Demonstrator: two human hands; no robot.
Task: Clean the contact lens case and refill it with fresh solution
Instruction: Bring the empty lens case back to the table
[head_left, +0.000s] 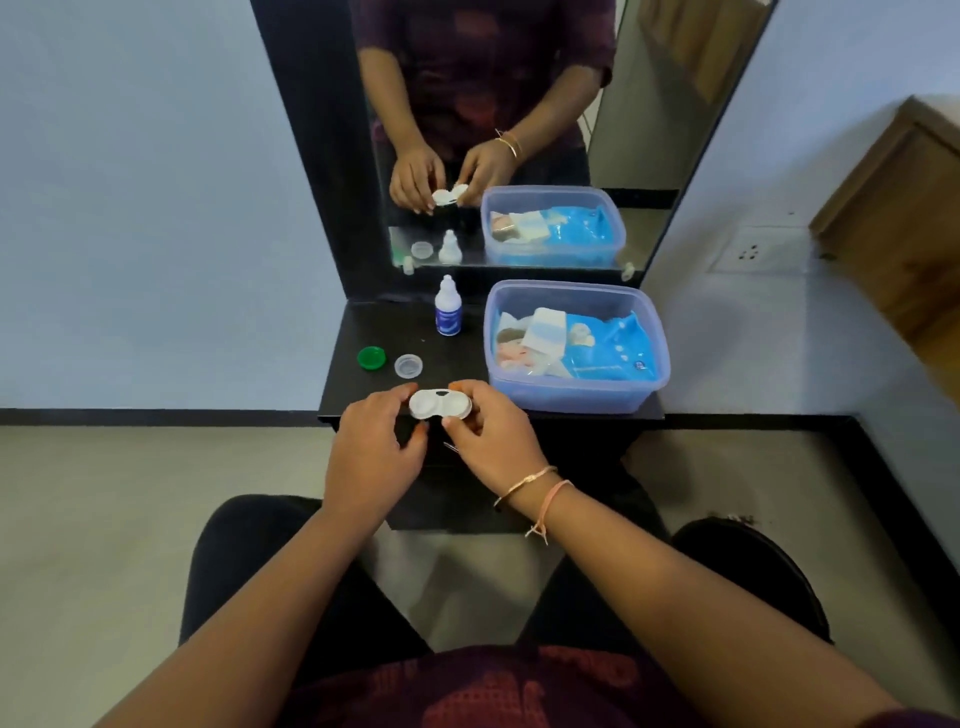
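A white two-well contact lens case (439, 404) is held just above the front edge of the black shelf (363, 332), both wells uncapped. My left hand (376, 441) pinches its left end and my right hand (491, 439) pinches its right end. The green cap (372, 357) and the clear cap (408, 366) lie on the shelf behind my left hand. Further back stands the small white solution bottle (448, 306) with a blue label, upright and capped.
A clear plastic tub (571, 395) holding a blue wipes pack and tissue fills the shelf's right half. A black-framed mirror (332, 156) rises behind the shelf and reflects the scene. A wooden cabinet (904, 218) stands at the right wall.
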